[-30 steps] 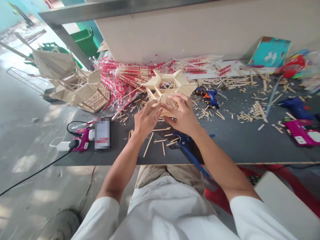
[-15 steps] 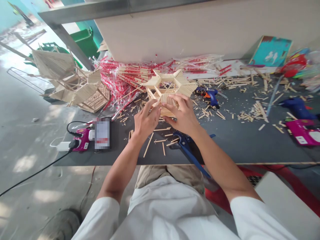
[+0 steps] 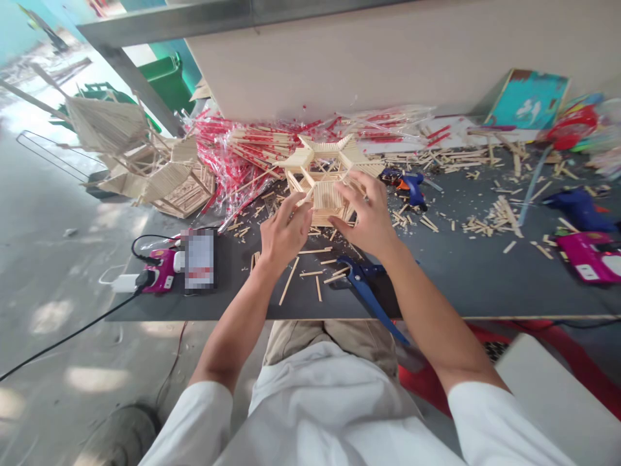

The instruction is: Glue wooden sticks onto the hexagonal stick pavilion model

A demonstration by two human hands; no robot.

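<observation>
A star-shaped model built of thin wooden sticks (image 3: 324,169) stands on the dark table (image 3: 456,278). My left hand (image 3: 284,233) pinches its near left edge with thumb and fingertips. My right hand (image 3: 367,217) curls round the model's near right side, fingers bent against the sticks. Loose sticks (image 3: 310,275) lie on the table just below my hands. A blue-handled cutter (image 3: 365,291) rests beside my right wrist.
Packets of red-wrapped sticks (image 3: 242,155) pile up behind the model. Other stick models (image 3: 145,168) sit at the left. A phone (image 3: 198,259), a pink device (image 3: 160,275), blue glue guns (image 3: 410,184) (image 3: 577,208) and a pink box (image 3: 589,255) lie around.
My right hand has slid from the front panel of the model to its right side. The left hand has stayed in place.
</observation>
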